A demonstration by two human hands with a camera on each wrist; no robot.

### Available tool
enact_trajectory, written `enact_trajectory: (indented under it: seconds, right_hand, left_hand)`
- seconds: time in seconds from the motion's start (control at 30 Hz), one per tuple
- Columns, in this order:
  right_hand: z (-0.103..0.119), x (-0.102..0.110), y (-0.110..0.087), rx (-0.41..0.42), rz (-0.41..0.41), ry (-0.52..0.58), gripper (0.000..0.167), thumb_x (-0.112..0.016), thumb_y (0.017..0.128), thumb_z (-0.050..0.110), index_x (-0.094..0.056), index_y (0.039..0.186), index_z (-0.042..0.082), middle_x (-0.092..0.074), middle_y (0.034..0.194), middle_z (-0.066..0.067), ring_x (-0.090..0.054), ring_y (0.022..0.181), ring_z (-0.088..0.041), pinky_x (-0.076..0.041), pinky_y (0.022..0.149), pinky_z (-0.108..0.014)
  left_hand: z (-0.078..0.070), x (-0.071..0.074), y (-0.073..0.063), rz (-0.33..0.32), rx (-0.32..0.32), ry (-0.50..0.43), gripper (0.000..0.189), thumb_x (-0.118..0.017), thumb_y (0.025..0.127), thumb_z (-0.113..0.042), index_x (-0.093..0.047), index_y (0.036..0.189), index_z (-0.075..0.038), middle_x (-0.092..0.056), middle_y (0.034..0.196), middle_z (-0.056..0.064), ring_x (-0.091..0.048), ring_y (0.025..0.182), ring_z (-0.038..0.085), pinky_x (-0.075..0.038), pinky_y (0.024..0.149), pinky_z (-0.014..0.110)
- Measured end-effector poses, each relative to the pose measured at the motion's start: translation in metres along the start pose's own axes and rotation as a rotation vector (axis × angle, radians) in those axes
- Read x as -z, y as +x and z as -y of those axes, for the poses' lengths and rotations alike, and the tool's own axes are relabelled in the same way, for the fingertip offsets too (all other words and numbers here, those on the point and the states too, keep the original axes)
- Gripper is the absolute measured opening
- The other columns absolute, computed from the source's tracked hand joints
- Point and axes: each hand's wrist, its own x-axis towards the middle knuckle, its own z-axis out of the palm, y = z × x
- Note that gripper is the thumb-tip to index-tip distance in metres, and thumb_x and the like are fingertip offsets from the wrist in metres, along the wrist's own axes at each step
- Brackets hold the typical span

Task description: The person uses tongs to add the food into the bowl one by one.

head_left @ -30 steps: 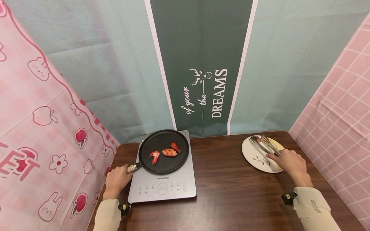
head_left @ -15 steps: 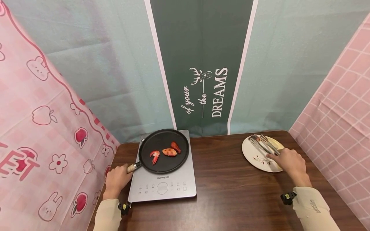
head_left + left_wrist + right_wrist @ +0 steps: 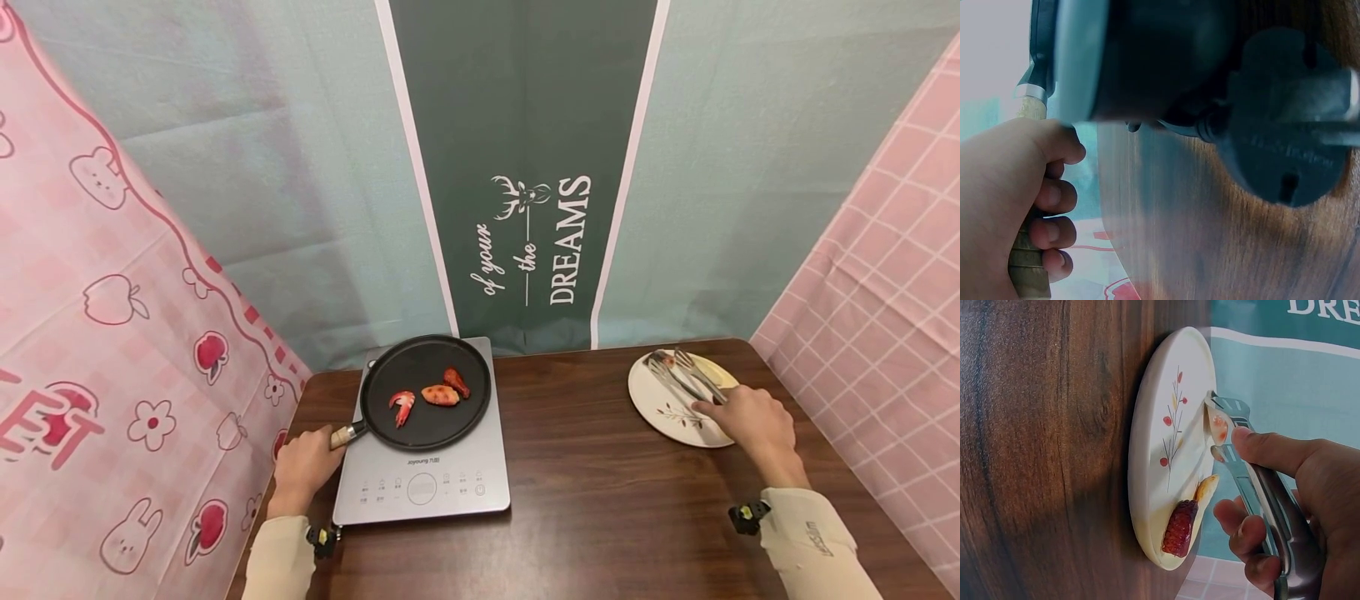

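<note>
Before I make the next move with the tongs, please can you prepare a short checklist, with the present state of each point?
1. Left hand grips the pan handle: ok.
2. Pan is over the cooktop: ok.
3. Right hand holds the tongs: ok.
4. Tong tips are over the plate: ok.
5. Food piece at the tips is firmly clamped: cannot tell.
6. Cooktop is switched off: cannot tell.
</note>
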Motion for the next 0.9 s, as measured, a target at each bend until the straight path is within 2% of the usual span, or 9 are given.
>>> enact_trajectory:
  seconds: [0.23, 0.43, 0.53, 0.63, 0.77, 0.9]
  right_hand:
    - [-0.0018, -0.0007, -0.0002, 0.000, -0.017, -0.001, 0.070, -0.074, 0.093, 0.057, -0.070, 0.122, -0.007, -0.064, 0.109, -0.047, -0.064, 0.080, -0.060, -0.048, 0.059, -0.060]
    - [0.0007, 0.0033, 0.0017, 0.004, -0.068, 0.022, 0.065, -0.073, 0.095, 0.052, -0.072, 0.117, -0.009, -0.065, 0.098, -0.045, -0.064, 0.071, -0.055, -0.047, 0.055, -0.057]
    - [0.0016, 0.0063, 0.0033, 0.002, -0.064, 0.022, 0.063, -0.072, 0.096, 0.052, -0.073, 0.113, -0.009, -0.066, 0.093, -0.042, -0.064, 0.069, -0.052, -0.047, 0.054, -0.056]
    - [0.0013, 0.0076, 0.0041, -0.003, -0.046, 0.019, 0.064, -0.072, 0.096, 0.052, -0.073, 0.117, -0.008, -0.066, 0.097, -0.043, -0.064, 0.070, -0.052, -0.047, 0.055, -0.056]
    - [0.0011, 0.0064, 0.0039, 0.000, -0.037, 0.015, 0.071, -0.072, 0.095, 0.053, -0.067, 0.132, -0.007, -0.064, 0.117, -0.046, -0.066, 0.080, -0.059, -0.049, 0.058, -0.059]
    - [0.0014, 0.0044, 0.0040, -0.001, -0.028, 0.012, 0.076, -0.072, 0.095, 0.056, -0.064, 0.136, -0.007, -0.061, 0.124, -0.046, -0.065, 0.088, -0.063, -0.049, 0.061, -0.061]
  left_hand:
    - [0.0003, -0.0013, 0.0005, -0.002, 0.000, -0.003, 0.027, -0.077, 0.090, -0.026, -0.061, 0.085, -0.005, -0.069, 0.074, 0.021, -0.064, 0.061, 0.044, -0.046, 0.053, 0.057]
    - [0.0006, -0.0011, 0.0004, 0.014, 0.001, -0.006, 0.026, -0.076, 0.091, -0.026, -0.062, 0.087, -0.004, -0.069, 0.074, 0.020, -0.064, 0.060, 0.042, -0.046, 0.054, 0.056]
    - [0.0008, -0.0006, 0.0006, 0.019, 0.004, -0.005, 0.026, -0.076, 0.091, -0.026, -0.062, 0.086, -0.005, -0.068, 0.073, 0.019, -0.063, 0.060, 0.041, -0.046, 0.054, 0.056]
    - [0.0004, 0.0001, 0.0002, 0.023, 0.006, -0.003, 0.026, -0.076, 0.091, -0.026, -0.061, 0.086, -0.005, -0.067, 0.072, 0.018, -0.063, 0.059, 0.040, -0.045, 0.054, 0.055]
    - [-0.0004, 0.0006, 0.0005, 0.023, 0.002, -0.003, 0.026, -0.076, 0.091, -0.026, -0.062, 0.087, -0.004, -0.067, 0.073, 0.018, -0.063, 0.059, 0.040, -0.045, 0.054, 0.055]
    - [-0.0007, 0.0003, 0.0006, 0.027, 0.004, -0.001, 0.026, -0.076, 0.092, -0.026, -0.062, 0.088, -0.004, -0.067, 0.073, 0.018, -0.063, 0.059, 0.039, -0.045, 0.053, 0.055]
